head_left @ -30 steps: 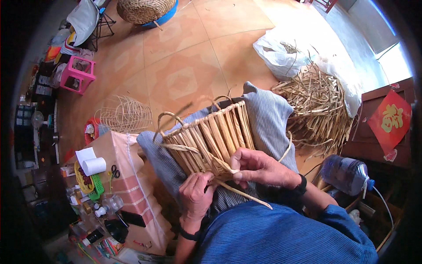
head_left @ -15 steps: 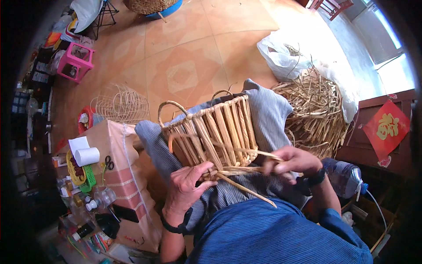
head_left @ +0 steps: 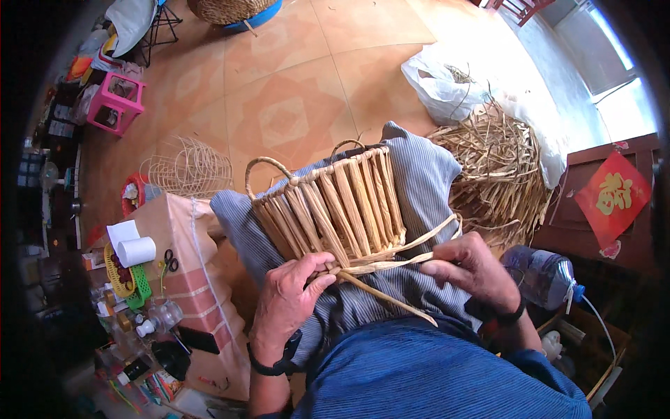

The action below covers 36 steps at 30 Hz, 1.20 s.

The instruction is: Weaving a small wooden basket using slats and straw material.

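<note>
A tan basket [head_left: 347,209] lay tilted on a striped cloth [head_left: 423,167], its rim facing away from the worker, seemingly to bring the base edge within reach. The left hand [head_left: 292,292], thumb and fingers closed together at the basket's near edge, appeared to pin the weave; the right hand [head_left: 469,269], just off the basket's right near corner, pinched a pale strand [head_left: 391,265] between thumb and curled fingers, apparently keeping it taut. A loose stalk [head_left: 387,299] slanted from the basket's near edge. Thick, ridged uprights formed its wall, below a knotted-looking rim and slim arched handles [head_left: 269,159]. Right of the basket sat a tangled heap of dry stalks [head_left: 495,167].
</note>
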{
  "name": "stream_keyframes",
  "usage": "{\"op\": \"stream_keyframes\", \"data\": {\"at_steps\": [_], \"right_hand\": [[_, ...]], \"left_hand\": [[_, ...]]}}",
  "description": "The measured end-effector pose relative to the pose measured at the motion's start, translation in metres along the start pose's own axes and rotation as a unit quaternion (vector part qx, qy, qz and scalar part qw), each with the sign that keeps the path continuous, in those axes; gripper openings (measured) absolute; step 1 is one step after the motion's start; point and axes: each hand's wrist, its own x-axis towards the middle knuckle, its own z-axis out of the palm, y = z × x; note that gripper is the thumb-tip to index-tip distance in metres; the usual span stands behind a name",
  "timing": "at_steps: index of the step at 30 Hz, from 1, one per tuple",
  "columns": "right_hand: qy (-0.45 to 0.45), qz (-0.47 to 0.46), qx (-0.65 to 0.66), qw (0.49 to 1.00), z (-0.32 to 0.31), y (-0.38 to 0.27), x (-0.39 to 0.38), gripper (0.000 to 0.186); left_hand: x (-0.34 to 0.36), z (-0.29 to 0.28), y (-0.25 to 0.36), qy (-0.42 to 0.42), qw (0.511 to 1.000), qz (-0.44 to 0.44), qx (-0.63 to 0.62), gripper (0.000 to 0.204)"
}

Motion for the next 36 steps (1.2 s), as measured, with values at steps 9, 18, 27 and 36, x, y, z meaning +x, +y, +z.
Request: {"op": "stream_keyframes", "data": {"at_steps": [9,18,27,36], "right_hand": [[0.146,-0.311,-0.296,0.892,0.056,-0.013,0.066,0.024],[0.064,-0.34,-0.338,0.875,0.042,-0.016,0.068,0.02],[0.18,-0.296,-0.277,0.896,0.047,-0.009,0.037,0.028],[-0.039,-0.055,-0.081,0.994,0.04,-0.013,0.017,0.064]], "left_hand": [[0.003,-0.003,0.008,0.008,0.999,0.014,0.03,0.03],[0.01,-0.004,0.009,0.017,0.995,0.051,0.085,0.028],[0.006,-0.002,0.014,0.125,0.977,0.115,0.13,0.027],[-0.014,0.008,0.041,0.137,0.982,0.084,0.094,0.051]]}}
